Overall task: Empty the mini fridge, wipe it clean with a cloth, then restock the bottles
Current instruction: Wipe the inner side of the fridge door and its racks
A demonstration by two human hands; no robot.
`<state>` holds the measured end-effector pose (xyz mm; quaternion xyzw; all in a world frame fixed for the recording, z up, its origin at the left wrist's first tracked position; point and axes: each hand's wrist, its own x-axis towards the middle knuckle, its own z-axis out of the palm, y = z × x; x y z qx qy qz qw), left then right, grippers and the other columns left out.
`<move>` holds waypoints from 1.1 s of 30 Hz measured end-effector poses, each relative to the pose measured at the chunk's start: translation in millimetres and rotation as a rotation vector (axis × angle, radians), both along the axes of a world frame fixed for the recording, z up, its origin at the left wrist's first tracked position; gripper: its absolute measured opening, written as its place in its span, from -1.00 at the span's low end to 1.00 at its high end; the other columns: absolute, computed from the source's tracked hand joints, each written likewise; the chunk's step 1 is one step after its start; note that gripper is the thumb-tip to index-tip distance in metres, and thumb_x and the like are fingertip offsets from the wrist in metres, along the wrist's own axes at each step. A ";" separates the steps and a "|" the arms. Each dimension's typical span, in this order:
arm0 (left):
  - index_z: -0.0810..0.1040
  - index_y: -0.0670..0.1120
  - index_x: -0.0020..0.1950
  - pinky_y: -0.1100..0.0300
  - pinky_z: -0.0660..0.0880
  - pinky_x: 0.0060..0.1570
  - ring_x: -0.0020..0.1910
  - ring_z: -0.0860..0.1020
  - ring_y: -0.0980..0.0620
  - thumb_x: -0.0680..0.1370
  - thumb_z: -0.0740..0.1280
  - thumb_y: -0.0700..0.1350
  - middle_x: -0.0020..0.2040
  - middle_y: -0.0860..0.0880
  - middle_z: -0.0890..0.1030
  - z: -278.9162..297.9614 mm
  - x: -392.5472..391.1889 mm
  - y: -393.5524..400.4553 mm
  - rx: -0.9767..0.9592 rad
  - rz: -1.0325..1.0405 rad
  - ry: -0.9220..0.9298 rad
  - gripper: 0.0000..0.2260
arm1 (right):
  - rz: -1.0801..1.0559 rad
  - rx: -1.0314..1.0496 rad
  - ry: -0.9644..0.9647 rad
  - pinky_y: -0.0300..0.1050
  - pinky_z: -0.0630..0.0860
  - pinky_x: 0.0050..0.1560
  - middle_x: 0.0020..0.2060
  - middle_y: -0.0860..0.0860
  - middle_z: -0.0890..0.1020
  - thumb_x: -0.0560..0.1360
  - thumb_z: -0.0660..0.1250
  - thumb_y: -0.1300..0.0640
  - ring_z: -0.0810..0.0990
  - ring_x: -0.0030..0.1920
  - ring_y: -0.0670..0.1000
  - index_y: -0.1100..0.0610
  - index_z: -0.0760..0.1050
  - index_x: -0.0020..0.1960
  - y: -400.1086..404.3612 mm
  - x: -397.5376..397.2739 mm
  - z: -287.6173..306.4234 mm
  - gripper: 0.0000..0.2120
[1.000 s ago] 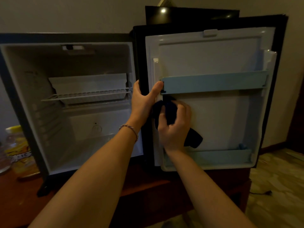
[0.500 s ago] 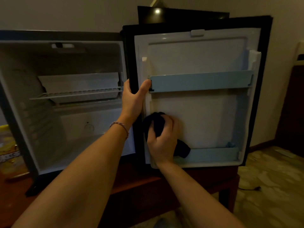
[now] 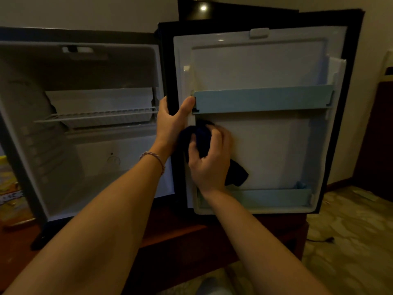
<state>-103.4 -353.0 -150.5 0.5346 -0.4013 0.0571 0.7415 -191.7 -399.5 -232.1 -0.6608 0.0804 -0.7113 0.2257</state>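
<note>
The fridge [image 3: 80, 128] stands open on a dark wooden table [image 3: 182, 237], its door [image 3: 265, 67] swung fully out to 3 o'clock of the cabinet. Inside the cabinet a wire shelf [image 3: 95, 117] crosses the middle; no bottles show on it or on the floor below.

The left hand [image 3: 172, 124] grips the door's hinge-side edge, fingers wrapped behind the black frame and the thumb lying across the white liner, its tip touching the left end of the upper rail [image 3: 261, 101]. A bracelet [image 3: 154, 158] circles that wrist.

The right hand [image 3: 209, 160] holds a dark cloth [image 3: 202, 138] bunched in curled fingers and presses it flat against the liner, just under the upper rail at about 5 o'clock from the left thumb. A loose tail of cloth hangs out at 4 o'clock of the hand, above the lower rail [image 3: 274, 198]. A small bluish thing sits at the right end of the lower rail; the light is too dim to say what it is.

At 9 o'clock, by the frame edge, a yellow-labelled container [image 3: 10, 194] stands on the table beside the cabinet.
</note>
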 end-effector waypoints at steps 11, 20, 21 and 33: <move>0.47 0.01 0.21 -0.04 0.59 0.17 0.14 0.62 -0.01 0.34 0.39 0.34 0.14 -0.05 0.62 -1.2 -1.6 1.0 0.012 0.061 -0.046 -0.41 | -0.046 -0.152 0.213 0.01 0.58 0.04 0.09 0.17 0.54 0.51 0.31 -0.04 0.55 0.09 0.16 0.21 0.45 0.23 -10.5 -19.8 -51.2 -0.59; 0.43 -0.06 0.35 0.17 0.57 0.16 0.17 0.60 0.08 0.28 0.44 0.34 0.19 0.00 0.61 0.0 2.7 3.0 0.038 -0.024 -0.007 -0.23 | -0.205 -0.357 0.228 -0.02 0.59 -0.14 0.13 0.12 0.44 0.53 0.31 -0.05 0.51 0.05 0.13 0.16 0.36 0.26 -61.0 -52.3 -38.9 -0.59; 0.43 -0.06 0.35 0.13 0.57 0.18 0.18 0.61 0.05 0.27 0.45 0.34 0.20 -0.02 0.61 -0.1 4.4 3.3 0.053 -0.039 0.005 -0.22 | -0.223 -0.331 0.188 -0.03 0.57 -0.12 0.13 0.13 0.42 0.54 0.29 -0.07 0.49 0.06 0.14 0.18 0.36 0.26 -66.5 -55.5 -34.9 -0.58; 0.54 -0.13 0.11 -0.23 0.58 0.13 0.11 0.63 -0.25 0.21 0.51 0.34 0.11 -0.27 0.64 4.1 5.4 6.5 0.099 -0.070 0.058 -0.31 | -0.472 -0.385 0.073 0.09 0.45 -0.14 0.10 0.20 0.52 0.52 0.41 -0.04 0.49 -0.10 0.24 0.17 0.42 0.23 -52.8 -16.1 15.1 -0.59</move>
